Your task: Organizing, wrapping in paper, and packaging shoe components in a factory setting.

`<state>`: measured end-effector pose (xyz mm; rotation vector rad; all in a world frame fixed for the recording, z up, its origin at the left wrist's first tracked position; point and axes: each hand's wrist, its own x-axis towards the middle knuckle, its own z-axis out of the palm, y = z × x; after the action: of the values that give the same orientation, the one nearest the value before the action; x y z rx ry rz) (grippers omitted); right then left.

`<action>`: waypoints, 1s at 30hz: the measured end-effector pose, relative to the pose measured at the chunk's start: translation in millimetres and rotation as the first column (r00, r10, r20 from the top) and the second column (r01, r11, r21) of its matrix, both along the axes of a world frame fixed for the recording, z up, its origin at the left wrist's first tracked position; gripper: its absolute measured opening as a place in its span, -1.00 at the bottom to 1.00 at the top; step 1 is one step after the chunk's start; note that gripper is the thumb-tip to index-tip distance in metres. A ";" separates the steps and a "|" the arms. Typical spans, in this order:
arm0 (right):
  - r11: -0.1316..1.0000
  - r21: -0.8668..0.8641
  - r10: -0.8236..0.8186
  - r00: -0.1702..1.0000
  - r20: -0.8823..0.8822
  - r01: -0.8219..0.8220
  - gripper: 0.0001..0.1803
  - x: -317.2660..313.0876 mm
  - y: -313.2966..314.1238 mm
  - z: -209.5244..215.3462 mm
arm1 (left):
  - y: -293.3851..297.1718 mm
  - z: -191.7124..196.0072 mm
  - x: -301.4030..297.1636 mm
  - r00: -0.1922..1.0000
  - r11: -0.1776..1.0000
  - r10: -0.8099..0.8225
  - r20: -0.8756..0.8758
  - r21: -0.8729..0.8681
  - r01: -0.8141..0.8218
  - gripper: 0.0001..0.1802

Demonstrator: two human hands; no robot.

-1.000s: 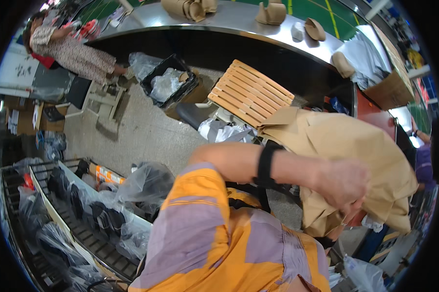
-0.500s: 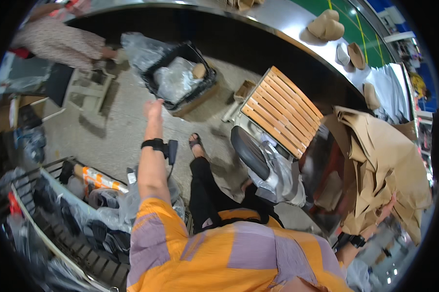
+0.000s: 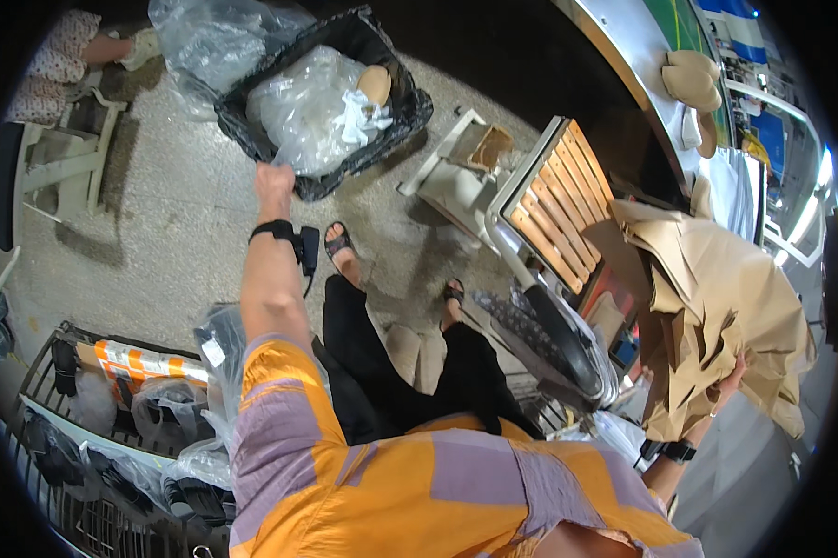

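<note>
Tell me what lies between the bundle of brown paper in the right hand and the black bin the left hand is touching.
The brown paper bundle is in the right hand; the left hand is at the black bin. Between them stand a slatted wooden stool, a pale low frame and the person's own legs.

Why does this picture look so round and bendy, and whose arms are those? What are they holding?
The picture comes from a small camera worn on a person's head, looking down. Its wide lens bends straight lines near the edge, so everything looks round. The orange and purple shirt belongs to that person.

Their left hand reaches out to the rim of a black plastic bin on the grey speckled floor. The bin holds crumpled clear plastic bags.

Their right hand holds a big bunch of crumpled brown paper; its fingers are mostly hidden by the paper.

Nearby stands a slatted wooden board, and wire shelves with bagged things sit at lower left.
</note>
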<state>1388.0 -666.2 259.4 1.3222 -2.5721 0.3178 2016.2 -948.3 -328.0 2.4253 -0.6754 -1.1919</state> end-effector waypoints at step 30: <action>0.724 -0.650 0.685 0.348 0.640 -0.230 -0.50 234.6 -51.0 94.9 | 521.8 519.5 207.5 0.352 0.261 0.853 -0.386 -0.270 -0.927 -0.71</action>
<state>1622.6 -717.2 354.3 2.0275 -2.2646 2.0797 2223.6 -426.4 191.4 1.7130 0.4936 -0.5765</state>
